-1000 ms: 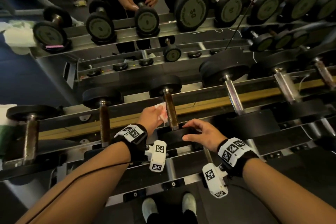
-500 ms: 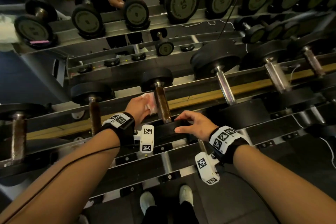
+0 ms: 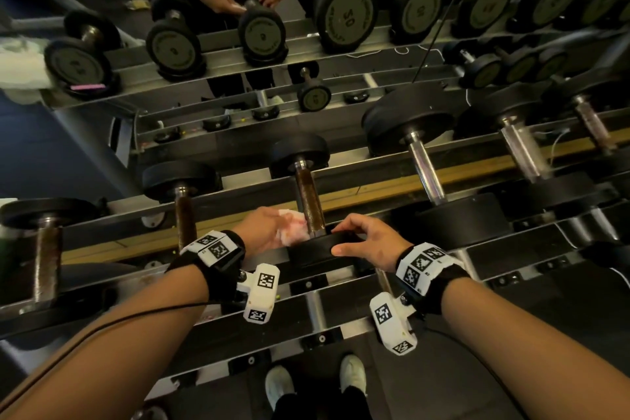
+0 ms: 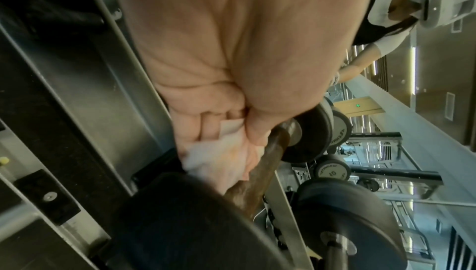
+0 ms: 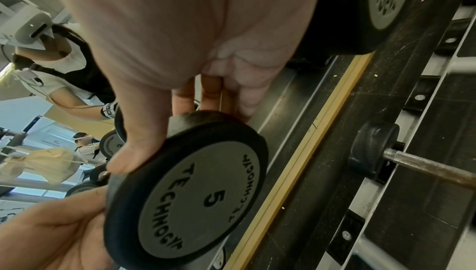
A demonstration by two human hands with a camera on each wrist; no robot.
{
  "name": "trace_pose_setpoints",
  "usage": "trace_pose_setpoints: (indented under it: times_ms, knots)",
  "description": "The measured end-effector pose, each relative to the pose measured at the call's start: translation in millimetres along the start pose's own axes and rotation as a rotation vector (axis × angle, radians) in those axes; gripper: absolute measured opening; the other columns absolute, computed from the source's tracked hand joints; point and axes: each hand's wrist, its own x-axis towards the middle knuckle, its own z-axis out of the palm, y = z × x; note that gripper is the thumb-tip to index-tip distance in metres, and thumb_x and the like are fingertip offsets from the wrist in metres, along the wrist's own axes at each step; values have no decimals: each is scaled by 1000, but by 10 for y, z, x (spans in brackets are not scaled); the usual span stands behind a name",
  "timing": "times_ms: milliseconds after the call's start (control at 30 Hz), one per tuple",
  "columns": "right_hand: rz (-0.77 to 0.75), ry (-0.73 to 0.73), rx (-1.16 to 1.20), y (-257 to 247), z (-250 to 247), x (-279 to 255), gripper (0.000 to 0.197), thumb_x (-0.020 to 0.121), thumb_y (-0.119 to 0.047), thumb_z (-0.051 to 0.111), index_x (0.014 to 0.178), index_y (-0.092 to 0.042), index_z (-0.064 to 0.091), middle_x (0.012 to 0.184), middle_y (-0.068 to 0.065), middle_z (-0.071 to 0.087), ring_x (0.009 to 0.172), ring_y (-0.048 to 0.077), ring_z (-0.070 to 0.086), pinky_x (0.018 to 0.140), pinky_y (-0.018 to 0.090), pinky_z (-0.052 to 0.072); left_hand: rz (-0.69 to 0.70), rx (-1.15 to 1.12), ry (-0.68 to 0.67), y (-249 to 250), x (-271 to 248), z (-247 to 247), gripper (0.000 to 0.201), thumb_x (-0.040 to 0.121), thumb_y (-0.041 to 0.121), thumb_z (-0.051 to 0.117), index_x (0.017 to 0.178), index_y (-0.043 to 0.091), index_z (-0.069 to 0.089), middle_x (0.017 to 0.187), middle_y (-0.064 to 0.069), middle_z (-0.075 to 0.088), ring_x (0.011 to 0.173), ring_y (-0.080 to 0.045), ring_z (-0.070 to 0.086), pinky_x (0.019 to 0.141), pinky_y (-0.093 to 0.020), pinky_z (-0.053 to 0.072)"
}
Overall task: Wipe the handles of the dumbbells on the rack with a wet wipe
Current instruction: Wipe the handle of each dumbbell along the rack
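A small dumbbell marked 5 lies on the rack with its brown, rusty handle (image 3: pixel 309 199) (image 4: pixel 260 172) pointing away from me. My left hand (image 3: pixel 269 227) holds a crumpled white wet wipe (image 3: pixel 292 228) (image 4: pixel 219 158) against the left side of the handle's near end. My right hand (image 3: pixel 366 240) grips the rim of the near black head (image 3: pixel 317 249) (image 5: pixel 195 191), fingers over the top and thumb on the near edge. The far head (image 3: pixel 300 153) rests on the back rail.
Other dumbbells lie on the same shelf: rusty-handled ones to the left (image 3: pixel 185 215), bigger chrome-handled ones to the right (image 3: pixel 426 174). A mirror behind the rack (image 3: pixel 341 310) reflects the dumbbells and my hands. My shoes (image 3: pixel 353 375) stand below the rack.
My left hand with the wipe has slid down the handle toward the near head. The right hand keeps its grip on that head.
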Motion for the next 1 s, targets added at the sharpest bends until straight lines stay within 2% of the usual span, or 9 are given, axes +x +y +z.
trace_pose_setpoints:
  times_ms: [200, 333, 467, 600, 700, 800, 867, 933, 1000]
  knots:
    - [-18, -7, 6, 46, -9, 12, 27, 75, -37, 80, 95, -46, 65, 102, -16, 66, 101, 4, 62, 89, 32, 52, 206, 113, 312, 143, 162, -213, 26, 105, 17, 43, 103, 4, 65, 98, -17, 65, 94, -28, 61, 91, -41, 49]
    - [-34, 4, 17, 67, -3, 23, 28, 75, -32, 82, 96, -43, 66, 101, -12, 68, 98, 3, 63, 91, 31, 52, 262, 141, 226, 196, 211, 8, 25, 105, 21, 44, 99, 14, 67, 111, -23, 65, 101, -31, 61, 103, -50, 45]
    - [-35, 0, 21, 83, 4, 17, 29, 75, -35, 81, 97, -44, 66, 102, -14, 67, 98, 1, 63, 90, 32, 52, 357, 303, 203, 110, 133, 144, 24, 103, 30, 47, 98, 22, 70, 106, -20, 69, 99, -39, 64, 93, -50, 50]
    - [-28, -18, 5, 72, -12, 36, 27, 74, -36, 80, 96, -43, 66, 103, -11, 67, 101, 9, 63, 93, 40, 53, 371, 380, 86, -46, 21, 97, 26, 103, 28, 49, 110, 17, 72, 101, -5, 73, 99, -27, 67, 97, -48, 50]
    - [-33, -24, 7, 53, -17, 35, 27, 74, -36, 81, 95, -43, 66, 102, -12, 67, 101, 10, 63, 94, 43, 53, 334, 427, -33, -171, -61, 55, 24, 102, 27, 50, 104, 29, 74, 98, 10, 73, 96, -8, 66, 97, -33, 48]
    - [-28, -27, -5, 39, -16, 37, 26, 75, -36, 80, 95, -44, 66, 99, -15, 67, 99, 7, 64, 94, 42, 53, 286, 537, -125, -158, -178, 33, 37, 102, 28, 48, 86, 53, 72, 93, 29, 70, 89, 12, 63, 78, -7, 44]
    - [-22, -21, 2, 41, -13, 36, 27, 74, -36, 81, 95, -44, 66, 99, -17, 68, 98, 5, 64, 94, 41, 53, 297, 443, -113, -79, -170, -34, 34, 99, 22, 52, 85, 39, 77, 91, 15, 73, 86, 5, 67, 81, -14, 50]
    - [-24, -17, 16, 48, -7, 29, 28, 73, -36, 81, 96, -45, 66, 100, -19, 68, 98, 4, 65, 94, 41, 54, 361, 296, 59, 26, -93, -133, 22, 98, 19, 55, 96, 22, 77, 99, -2, 74, 99, -16, 70, 93, -34, 53]
    - [-25, -3, 28, 72, 4, 18, 29, 73, -36, 81, 97, -45, 66, 100, -21, 67, 97, 2, 65, 92, 39, 55, 451, 282, 256, 151, -27, -211, 24, 100, 28, 55, 108, 15, 74, 104, -7, 74, 104, -25, 69, 101, -47, 50]
